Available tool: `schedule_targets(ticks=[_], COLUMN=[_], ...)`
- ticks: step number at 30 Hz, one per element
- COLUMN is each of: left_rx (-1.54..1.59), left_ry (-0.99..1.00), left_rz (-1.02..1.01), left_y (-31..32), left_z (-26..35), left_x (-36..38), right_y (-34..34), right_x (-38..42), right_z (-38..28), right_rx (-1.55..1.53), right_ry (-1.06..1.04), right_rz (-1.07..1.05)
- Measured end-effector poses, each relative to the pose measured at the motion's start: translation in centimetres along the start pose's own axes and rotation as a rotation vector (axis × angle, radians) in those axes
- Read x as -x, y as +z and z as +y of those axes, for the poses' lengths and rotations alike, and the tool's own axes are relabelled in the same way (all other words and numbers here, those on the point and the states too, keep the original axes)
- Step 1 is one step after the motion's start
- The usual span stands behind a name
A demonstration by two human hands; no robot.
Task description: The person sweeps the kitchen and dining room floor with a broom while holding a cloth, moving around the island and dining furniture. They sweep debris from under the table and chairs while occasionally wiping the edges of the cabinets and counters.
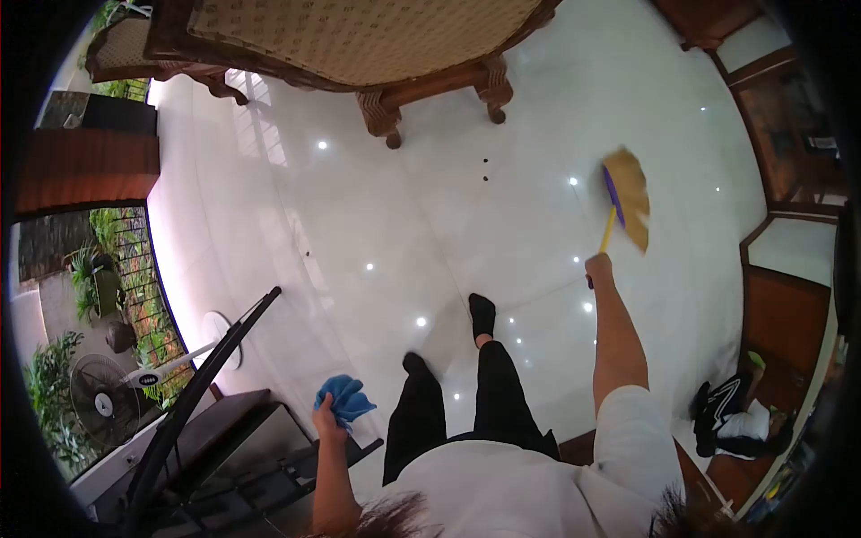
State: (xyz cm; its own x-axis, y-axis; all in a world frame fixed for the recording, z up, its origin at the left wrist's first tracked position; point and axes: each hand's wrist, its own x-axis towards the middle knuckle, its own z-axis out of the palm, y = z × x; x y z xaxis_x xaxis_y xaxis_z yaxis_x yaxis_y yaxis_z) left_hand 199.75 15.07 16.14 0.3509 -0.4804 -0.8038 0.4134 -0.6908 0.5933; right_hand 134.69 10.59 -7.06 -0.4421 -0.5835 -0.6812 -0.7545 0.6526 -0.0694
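My right hand (pixel 598 266), held out ahead on the right, is wrapped round the yellow handle of a broom (pixel 630 199). The broom has a purple collar and a fan of tan bristles, slightly blurred, that overlaps the glossy white floor (pixel 404 206) in this view. Lower on the left, my left hand (pixel 330 418) is closed on a bunched blue cloth (pixel 348 401), which spills out over the fingers. A few small dark specks (pixel 485 170) lie on the floor ahead of my feet.
A carved wooden seat with woven cane (pixel 359 36) stands at the top. Wooden cabinets (pixel 785 309) line the right, with a black-and-white bundle (pixel 740 417) close by. On the left are a standing fan (pixel 103 403), a long black bar (pixel 211 381) and a window grille (pixel 148 296).
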Motion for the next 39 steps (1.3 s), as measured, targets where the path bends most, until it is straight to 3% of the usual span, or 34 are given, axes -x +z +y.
schedule_targets(ticks=[2, 3, 7, 11, 14, 16, 19, 20, 22, 24, 25, 26, 27, 28, 30, 32, 35, 36, 38, 39], left_rx=[0.068, 0.065, 0.090, 0.137, 0.172, 0.183, 0.139, 0.168, 0.198, 0.156, 0.158, 0.151, 0.152, 0.126, 0.083, 0.084, 0.031, 0.030, 0.050, 0.044], left_ry=[-0.097, -0.104, -0.120, -0.091, -0.097, -0.098, -0.065, -0.073, -0.091, -0.048, -0.056, -0.063, -0.067, -0.054, -0.012, 0.018, -0.005, -0.040, -0.106, -0.122], left_rz=[0.021, 0.025, 0.057, -0.043, -0.081, -0.094, -0.058, -0.166, -0.257, -0.124, -0.121, -0.122, -0.111, -0.095, -0.029, 0.058, 0.149, 0.131, 0.068, 0.051], left_y=[-1.0, -2.0, -5.3, -6.8, -7.8, -8.7, -11.3, -11.4, -13.3, -15.7, -16.2, -16.5, -17.0, -18.1, -19.9, -20.0, -18.1, -17.8, -15.6, -14.2], left_z=[-0.6, -0.9, -2.9, -2.8, -1.3, -0.1, 1.1, 2.6, 4.1, 4.3, 4.9, 5.5, 6.0, 5.4, 4.5, 4.9, 4.8, 4.6, 4.6, 4.9], left_x=[0.0, -0.6, -3.9, -5.6, -5.5, -5.8, -7.1, -6.7, -7.0, -8.8, -8.7, -8.4, -8.1, -9.2, -10.7, -10.1, -9.0, -9.3, -8.8, -7.6], right_y=[-2.3, -2.1, 0.8, 5.7, 8.4, 13.7, 8.7, 8.2, 8.7, 10.6, 6.3, -2.7, -6.5, -9.3, -16.6, -18.8, -18.7, -16.4, -12.9, -10.0], right_x=[1.1, 1.4, 5.2, 15.1, 23.1, 25.3, 29.6, 30.0, 29.4, 27.0, 28.4, 34.3, 36.4, 38.4, 44.4, 46.7, 45.5, 41.5, 36.5, 31.9], right_z=[-5.1, -6.5, -10.3, -15.9, -23.5, -28.7, -38.1, -39.1, -38.0, -30.9, -27.4, -25.4, -21.3, -16.9, -12.5, -5.2, 0.3, 5.3, 5.2, 7.2], right_rx=[-0.378, -0.374, -0.061, 0.051, -0.027, -0.117, -0.356, -0.446, -0.507, -0.490, -0.544, -0.645, -0.562, -0.504, -0.392, -0.566, -0.780, -0.848, -0.895, -1.123], right_ry=[0.323, 0.328, 0.072, -0.149, -0.288, -0.339, -0.370, -0.359, -0.481, -0.874, -0.845, -0.436, -0.309, -0.399, -0.099, 0.080, 0.397, 0.434, 0.336, 0.393], right_rz=[0.110, 0.104, 0.125, 0.048, -0.123, -0.250, -0.418, -0.441, -0.263, 0.107, -0.068, -0.333, -0.306, -0.166, -0.206, -0.216, -0.137, -0.155, -0.121, -0.184])
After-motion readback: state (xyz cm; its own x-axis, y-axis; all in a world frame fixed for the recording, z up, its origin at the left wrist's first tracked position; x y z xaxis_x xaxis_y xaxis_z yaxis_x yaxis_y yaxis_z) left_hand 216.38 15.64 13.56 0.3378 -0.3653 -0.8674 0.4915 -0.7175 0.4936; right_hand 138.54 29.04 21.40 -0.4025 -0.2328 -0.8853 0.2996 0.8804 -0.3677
